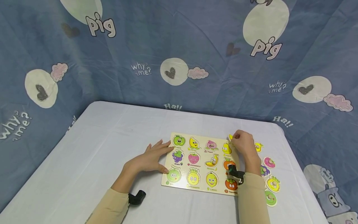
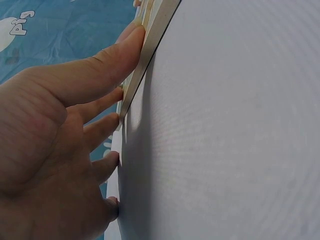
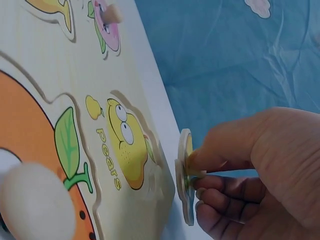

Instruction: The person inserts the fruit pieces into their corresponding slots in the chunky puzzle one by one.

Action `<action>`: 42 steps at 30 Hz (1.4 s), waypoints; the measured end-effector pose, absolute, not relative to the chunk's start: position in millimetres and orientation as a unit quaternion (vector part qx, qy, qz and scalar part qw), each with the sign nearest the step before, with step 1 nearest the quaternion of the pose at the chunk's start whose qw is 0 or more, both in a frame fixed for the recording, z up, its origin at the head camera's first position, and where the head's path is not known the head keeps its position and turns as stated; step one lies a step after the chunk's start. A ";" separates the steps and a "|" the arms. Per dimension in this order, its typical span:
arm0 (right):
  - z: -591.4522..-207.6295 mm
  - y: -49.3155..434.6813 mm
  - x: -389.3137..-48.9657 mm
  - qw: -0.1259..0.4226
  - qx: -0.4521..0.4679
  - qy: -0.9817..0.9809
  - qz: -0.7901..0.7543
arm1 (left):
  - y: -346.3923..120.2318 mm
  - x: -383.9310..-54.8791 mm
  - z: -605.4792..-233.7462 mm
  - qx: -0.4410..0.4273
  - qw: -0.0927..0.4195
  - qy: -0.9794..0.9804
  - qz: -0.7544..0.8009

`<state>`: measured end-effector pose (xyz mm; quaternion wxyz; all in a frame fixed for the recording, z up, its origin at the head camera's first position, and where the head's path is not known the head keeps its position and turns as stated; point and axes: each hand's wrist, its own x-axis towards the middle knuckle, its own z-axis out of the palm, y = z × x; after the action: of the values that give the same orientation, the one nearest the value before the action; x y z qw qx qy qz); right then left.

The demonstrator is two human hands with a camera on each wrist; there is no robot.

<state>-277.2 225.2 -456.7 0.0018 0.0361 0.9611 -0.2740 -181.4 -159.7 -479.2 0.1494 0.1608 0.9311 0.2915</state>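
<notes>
A wooden fruit puzzle board (image 1: 201,163) lies flat on the white table. My left hand (image 1: 152,157) rests at its left side with spread fingers, the thumb (image 2: 112,60) touching the board's edge. At the far right corner my right hand (image 1: 244,143) pinches a yellow puzzle piece (image 1: 230,137) by its knob. In the right wrist view that piece (image 3: 185,175) stands nearly edge-on, just off the board, its picture mostly hidden. Beside it, the recess marked Pears shows a printed pear (image 3: 127,142) with no knob. A knobbed orange piece (image 3: 25,110) sits nearby.
Right of the board lie several loose fruit pieces, among them a pineapple (image 1: 273,184), a green one (image 1: 270,198), a pink one (image 1: 269,162) and a yellow one (image 1: 258,147). A blue printed cloth (image 1: 179,40) hangs behind the white table (image 1: 98,149).
</notes>
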 end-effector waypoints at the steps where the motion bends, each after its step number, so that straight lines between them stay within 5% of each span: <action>1: -457.0 224.8 -277.3 0.003 0.034 0.961 -0.274 | -160.1 -181.3 -479.2 0.161 0.150 0.931 0.291; 42: -456.4 192.1 -276.8 0.061 -0.087 0.949 -0.298 | -161.1 -181.2 -480.2 0.164 0.151 0.932 0.286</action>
<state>-276.8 192.1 -456.4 0.0614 -0.0868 0.9487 -0.2979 -181.2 -161.1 -480.2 0.1505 0.1635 0.9321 0.2860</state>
